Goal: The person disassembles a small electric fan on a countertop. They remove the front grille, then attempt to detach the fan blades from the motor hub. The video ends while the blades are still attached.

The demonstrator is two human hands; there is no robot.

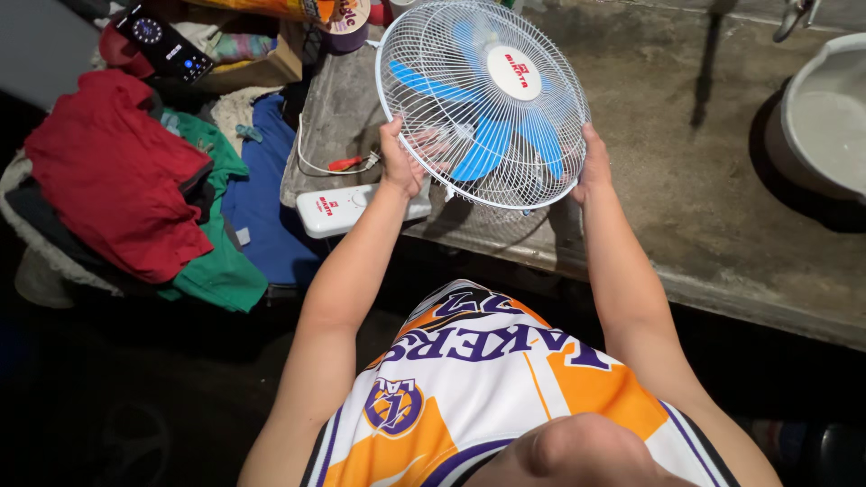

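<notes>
I hold a round white wire fan guard [451, 135] with blue blades [487, 144] and a white hub cap behind its mesh, tilted up over a grey concrete counter [686, 180]. My left hand [403, 162] grips the guard's lower left rim, fingers curled behind the wires. My right hand [594, 164] clasps the right rim. A white fan base [338, 207] lies flat on the counter just under my left hand.
A heap of red, green and blue clothes [135, 189] lies at the left. A white cord with a red-handled tool [347, 164] rests by the base. A dark remote-like device [162, 41] sits at top left. A pale basin [825, 117] stands at right.
</notes>
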